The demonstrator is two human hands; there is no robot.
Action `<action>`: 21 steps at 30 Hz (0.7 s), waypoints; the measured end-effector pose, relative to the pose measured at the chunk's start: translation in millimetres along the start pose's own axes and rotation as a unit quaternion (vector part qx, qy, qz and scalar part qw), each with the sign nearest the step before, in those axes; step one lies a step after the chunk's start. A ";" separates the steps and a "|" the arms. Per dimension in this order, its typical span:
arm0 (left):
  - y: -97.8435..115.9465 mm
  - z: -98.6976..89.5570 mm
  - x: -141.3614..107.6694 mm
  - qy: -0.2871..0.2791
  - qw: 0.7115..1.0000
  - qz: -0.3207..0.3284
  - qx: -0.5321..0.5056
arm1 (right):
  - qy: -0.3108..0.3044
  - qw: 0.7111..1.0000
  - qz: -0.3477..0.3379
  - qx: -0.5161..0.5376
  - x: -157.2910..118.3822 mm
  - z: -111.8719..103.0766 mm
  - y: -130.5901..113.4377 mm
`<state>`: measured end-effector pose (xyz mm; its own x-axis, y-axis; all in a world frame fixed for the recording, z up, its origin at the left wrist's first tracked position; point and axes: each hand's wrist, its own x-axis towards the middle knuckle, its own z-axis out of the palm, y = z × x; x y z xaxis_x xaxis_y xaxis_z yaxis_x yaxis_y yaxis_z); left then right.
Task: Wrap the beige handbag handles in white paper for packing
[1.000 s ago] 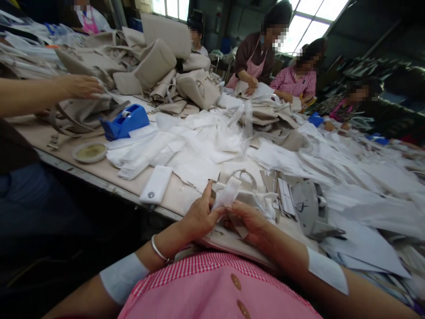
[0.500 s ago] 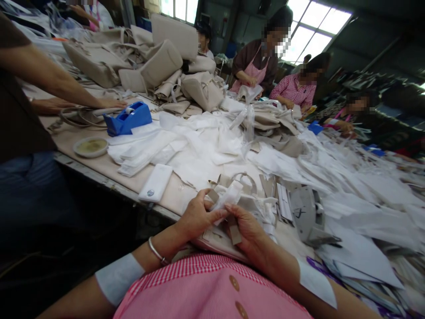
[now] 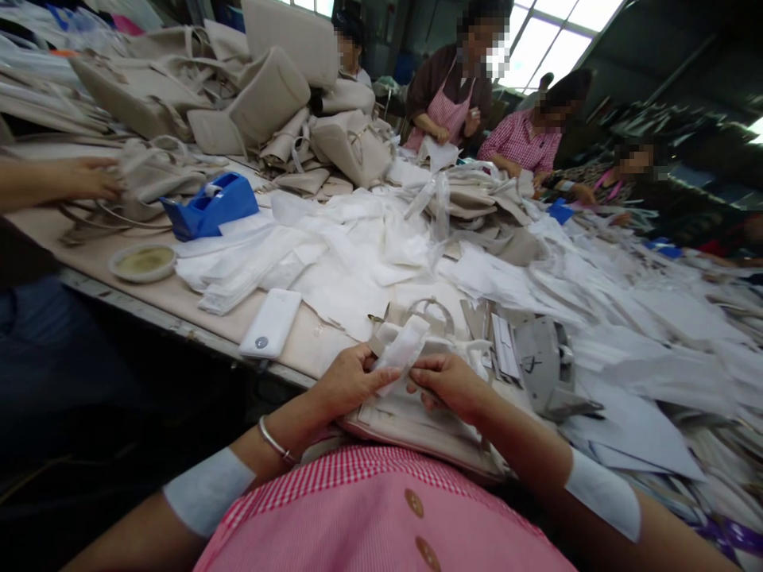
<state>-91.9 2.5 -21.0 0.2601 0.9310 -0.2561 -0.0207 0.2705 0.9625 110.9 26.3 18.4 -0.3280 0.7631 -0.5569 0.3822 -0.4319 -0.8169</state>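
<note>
My left hand [image 3: 351, 381] is closed on a strip of white wrapping [image 3: 406, 340], thumb on top, with a bit of beige strap showing by the fingers. My right hand [image 3: 453, 385] pinches at the strip's lower right edge; what lies between its fingertips is too small to make out. Beneath both hands a beige bag [image 3: 411, 425] lies against the table edge, in front of my pink apron [image 3: 358, 508]. Just past the hands are a beige looped handle [image 3: 438, 306] and some white wrapping, partly hidden.
To the left are a white phone-like slab [image 3: 271, 322], a round dish [image 3: 141, 262] and a blue tape dispenser [image 3: 211, 205]. A grey tape dispenser [image 3: 540, 365] stands at right. White sheets [image 3: 369, 230] and piled beige bags [image 3: 268, 99] cover much beyond. Co-workers stand around.
My right hand has turned and shifted right, its fingertips now pinched; the beige strap end below it no longer shows. The co-worker at left has drawn back leftward with the bag.
</note>
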 end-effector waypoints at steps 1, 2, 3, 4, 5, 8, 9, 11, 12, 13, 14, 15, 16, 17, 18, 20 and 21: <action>-1.0 -1.1 0.7 -0.002 1.000 -0.007 0.025 | 0.001 1.000 -0.011 -0.016 3.4 -0.4 1.6; -2.0 -2.3 1.3 -0.005 0.999 -0.012 0.052 | 0.000 0.999 -0.027 -0.031 7.2 -0.5 2.7; -2.6 -3.5 1.8 -0.009 0.997 -0.016 0.078 | -0.002 0.998 -0.046 -0.047 11.0 -0.2 3.4; -2.8 -4.7 2.2 -0.015 0.995 -0.018 0.098 | -0.003 0.996 -0.063 -0.065 14.4 0.1 3.6; -2.7 -5.6 2.3 -0.023 0.994 -0.020 0.107 | -0.007 0.994 -0.076 -0.083 17.0 0.4 3.4; -0.4 -6.7 1.7 -0.039 0.994 -0.023 0.098 | -0.042 0.987 -0.083 -0.132 16.1 -0.1 0.3; 0.7 -6.6 1.3 -0.037 0.995 -0.023 0.095 | -0.054 0.984 -0.087 -0.148 12.0 -1.2 -1.5; 3.1 -6.1 0.7 -0.025 0.995 -0.020 0.098 | -0.047 0.973 -0.121 -0.193 -1.3 -5.6 -6.3; 4.3 -5.7 0.4 -0.020 0.994 -0.018 0.103 | -0.034 0.961 -0.155 -0.227 -9.5 -8.7 -9.3; 5.5 -5.4 0.3 -0.018 0.994 -0.016 0.106 | -0.025 0.944 -0.196 -0.266 -17.8 -12.2 -12.5; 6.5 -5.0 0.3 -0.017 0.994 -0.015 0.110 | -0.028 0.921 -0.240 -0.306 -25.2 -15.6 -15.9; 7.4 -4.6 0.4 -0.018 0.993 -0.015 0.115 | -0.043 0.894 -0.282 -0.345 -31.0 -18.5 -19.3; 8.0 -4.1 0.7 -0.018 0.992 -0.013 0.124 | -0.062 0.865 -0.322 -0.379 -34.6 -20.5 -22.6; 8.4 -3.7 1.0 -0.014 0.991 -0.011 0.136 | -0.078 0.835 -0.358 -0.410 -35.7 -21.3 -25.7; 8.5 -3.2 1.4 -0.009 0.988 -0.008 0.151 | -0.082 0.805 -0.390 -0.440 -34.4 -20.8 -28.9; 8.3 -2.2 2.0 0.000 0.983 0.009 0.184 | -0.056 0.743 -0.445 -0.497 -26.2 -16.1 -36.0; 8.3 -1.8 2.0 0.005 0.980 0.020 0.198 | -0.044 0.712 -0.466 -0.524 -20.4 -12.6 -40.2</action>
<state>-93.2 7.1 -13.7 0.2576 0.9419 -0.2157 0.3462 0.1185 0.9307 113.1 34.1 64.5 -0.8960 0.4302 0.1097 0.3821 0.8731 -0.3028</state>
